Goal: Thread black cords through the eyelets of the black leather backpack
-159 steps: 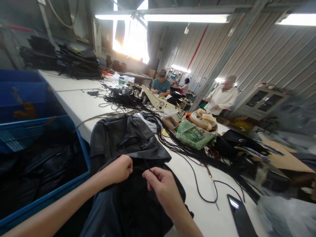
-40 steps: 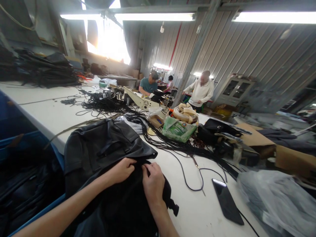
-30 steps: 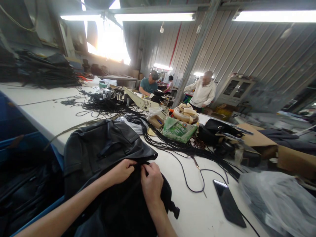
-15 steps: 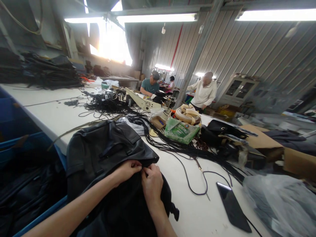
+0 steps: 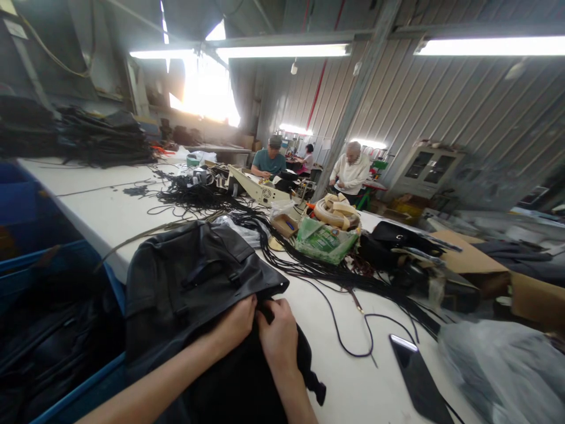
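While both hands meet at the near table edge, the scene reads as follows.

Left hand: the left hand (image 5: 233, 321) lies on the black leather garment (image 5: 189, 282), fingers curled shut and pinching a fold of it just under the flap edge.
Right hand: the right hand (image 5: 279, 337) touches the left, fingers bent closed on the same dark fold; what exactly sits between the fingertips is probably a small fastening, but it is too dark to tell.
Garment: it lies on the near corner of the white table (image 5: 106, 206), its lower part hanging over the edge toward the person.
Left of it: a blue crate (image 5: 26, 277) holding more dark pieces, just beside the table.
Right of the hands: a black cord (image 5: 348, 347) looping on the tabletop, and a dark phone (image 5: 417, 377) lying flat near the edge.
Farther back: a tangle of black cords (image 5: 265, 241), a green packet (image 5: 324, 241), a black handbag (image 5: 397, 238), all well apart from the hands.
Others: a person in a teal shirt (image 5: 268, 160) seated and a person in a white top (image 5: 351, 174) standing at the far end.
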{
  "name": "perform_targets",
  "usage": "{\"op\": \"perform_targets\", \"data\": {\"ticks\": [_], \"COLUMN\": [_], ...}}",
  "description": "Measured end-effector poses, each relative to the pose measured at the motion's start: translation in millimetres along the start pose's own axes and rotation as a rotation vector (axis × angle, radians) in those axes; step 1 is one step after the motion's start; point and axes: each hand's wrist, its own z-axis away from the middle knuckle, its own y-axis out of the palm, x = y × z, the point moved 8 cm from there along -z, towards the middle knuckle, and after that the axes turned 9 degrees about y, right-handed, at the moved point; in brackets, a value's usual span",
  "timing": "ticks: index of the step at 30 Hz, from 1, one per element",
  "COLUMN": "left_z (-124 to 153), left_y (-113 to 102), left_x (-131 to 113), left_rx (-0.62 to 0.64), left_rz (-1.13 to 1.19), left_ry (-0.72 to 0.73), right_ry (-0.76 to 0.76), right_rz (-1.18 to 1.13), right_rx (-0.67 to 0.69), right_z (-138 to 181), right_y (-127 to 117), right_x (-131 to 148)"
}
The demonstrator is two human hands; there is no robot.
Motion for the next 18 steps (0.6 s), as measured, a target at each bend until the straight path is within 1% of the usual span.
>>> {"op": "perform_targets", "data": {"ticks": [2,5,6,8,11,14,16,18], "left_z": [6.4,11.6,11.5,9.1,6.0,8.7,14.7,21.5], "left_y": [-5.1,-14.4,-18.9,-30.5,-44.0,-46.8,-50.9,-54.1], "left_x": [-24.0,-61.4,-71.6,-83.4,-79.6,-61.6,-47.8,-40.9], "left_rx": [0.053,0.116,0.112,0.051,-0.053,-0.095,-0.182,-0.258], "left_rz": [0.009,0.059,0.085,0.144,0.253,0.448,0.582,0.673], "left_ry": [0.086,0.189,0.204,0.184,0.087,-0.027,-0.123,-0.187], "right_ry": [-0.019,-0.143,-0.186,-0.215,-0.143,-0.068,0.003,0.061], "right_rz": [-0.067,-0.201,-0.271,-0.432,-0.575,-0.613,-0.654,-0.639], "right_rx": [-0.001,0.068,0.104,0.176,0.300,0.411,0.406,0.367], "right_z": [1.2,6.4,8.7,12.3,15.2,17.9,16.5,14.3], "right_y": [-9.1,-16.3,-17.9,-20.9,-18.1,-9.1,-6.2,-5.4], "right_x": [2.0,18.2,25.4,36.9,44.8,46.5,42.5,38.7]}}
